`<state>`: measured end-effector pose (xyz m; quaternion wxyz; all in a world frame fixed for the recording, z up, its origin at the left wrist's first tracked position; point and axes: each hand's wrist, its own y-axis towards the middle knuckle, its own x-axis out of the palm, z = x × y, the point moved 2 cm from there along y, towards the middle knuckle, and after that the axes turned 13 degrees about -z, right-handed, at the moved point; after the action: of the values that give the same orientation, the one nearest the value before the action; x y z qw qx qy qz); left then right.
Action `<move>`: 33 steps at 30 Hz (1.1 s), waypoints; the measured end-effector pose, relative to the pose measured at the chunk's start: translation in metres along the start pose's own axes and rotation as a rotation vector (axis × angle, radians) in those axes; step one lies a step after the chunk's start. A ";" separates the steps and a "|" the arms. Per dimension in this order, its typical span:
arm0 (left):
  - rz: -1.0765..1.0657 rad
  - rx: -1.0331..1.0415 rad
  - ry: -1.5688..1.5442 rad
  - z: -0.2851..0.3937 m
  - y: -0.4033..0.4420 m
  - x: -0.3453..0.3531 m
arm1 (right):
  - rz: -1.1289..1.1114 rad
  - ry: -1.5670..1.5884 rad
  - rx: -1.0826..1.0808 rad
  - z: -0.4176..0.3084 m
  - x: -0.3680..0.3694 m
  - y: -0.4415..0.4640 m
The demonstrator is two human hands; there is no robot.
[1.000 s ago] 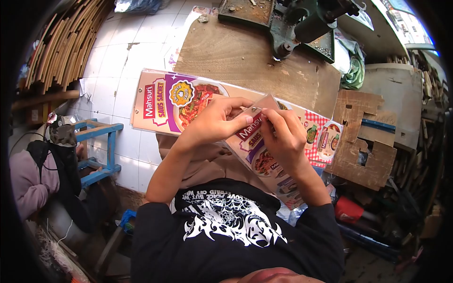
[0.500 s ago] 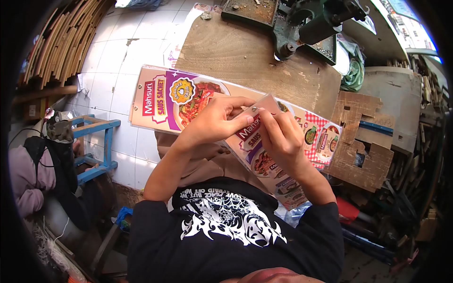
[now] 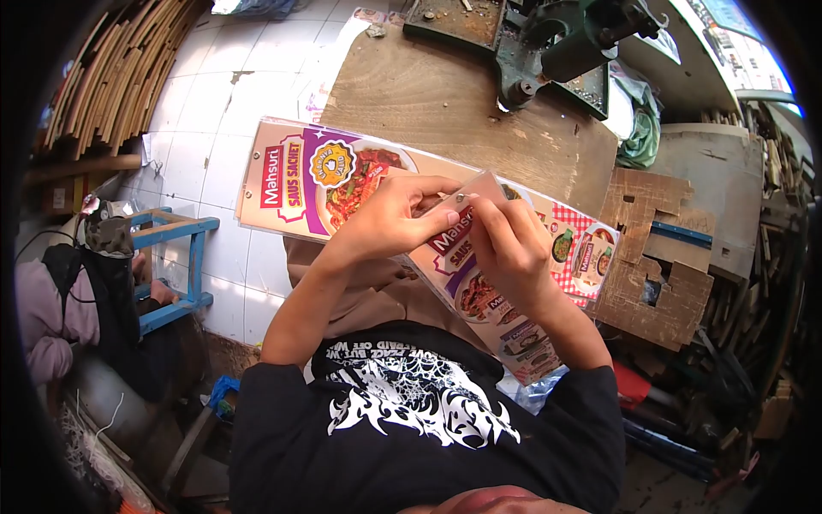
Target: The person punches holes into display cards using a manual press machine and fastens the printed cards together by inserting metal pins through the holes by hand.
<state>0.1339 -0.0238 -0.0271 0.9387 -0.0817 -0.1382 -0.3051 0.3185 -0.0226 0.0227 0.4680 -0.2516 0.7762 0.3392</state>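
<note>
A printed, clear-covered strip (image 3: 471,278) lies slanted, its top corner between my hands and its lower end near my right forearm. My left hand (image 3: 398,214) grips the strip's upper left edge, thumb on top. At the metal eyelet (image 3: 461,198) in that corner, my right hand (image 3: 511,236) has its fingertips pinched on the strip; anything small between them is hidden. Beneath both hands a longer printed strip (image 3: 287,180) with the same red label rests across my lap and the wooden board's edge, with eyelets at its left end.
A wooden board (image 3: 428,86) bears a green metal machine (image 3: 574,56) with trays. Cut brown board pieces (image 3: 659,257) lie at the right. A blue stool frame (image 3: 197,265) and a seated person's sleeve (image 3: 43,317) are at the left. Wooden strips (image 3: 120,77) are stacked at the upper left.
My right hand has shifted slightly at the eyelet, its fingers bending a little differently. The view has moved slightly. Both strips keep nearly the same place.
</note>
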 end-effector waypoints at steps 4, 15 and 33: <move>-0.014 -0.003 -0.087 0.003 0.000 0.002 | 0.045 0.087 0.029 0.003 0.000 -0.003; -0.007 -0.021 -0.066 0.002 0.000 0.002 | -0.018 -0.064 -0.031 -0.002 0.000 -0.003; 0.010 0.010 0.169 0.010 -0.002 0.002 | -0.101 -0.202 -0.059 -0.010 0.006 0.002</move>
<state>0.1320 -0.0240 -0.0169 0.9489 -0.0517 -0.0594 -0.3055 0.3093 -0.0295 0.0211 0.5528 -0.2688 0.7010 0.3616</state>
